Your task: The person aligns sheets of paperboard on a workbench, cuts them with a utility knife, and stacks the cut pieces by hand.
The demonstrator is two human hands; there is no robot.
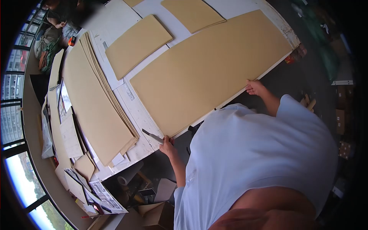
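A large tan cardboard sheet lies along the near side of the white table. My left hand is closed around a grey utility knife, its dark end pointing away over the tabletop. That hand is at the sheet's near left corner; whether it also touches the sheet is unclear. On the right, my right hand grips the sheet's near edge, fingers curled at the rim. Two smaller tan sheets lie beyond it, one a cut rectangle, the other a further piece.
A stack of long tan sheets covers the table's left part. Paper and cardboard scraps lie beside it, near the windows. An orange tape measure sits at the far left. Below the table stands an open cardboard box. Another person is at the far left.
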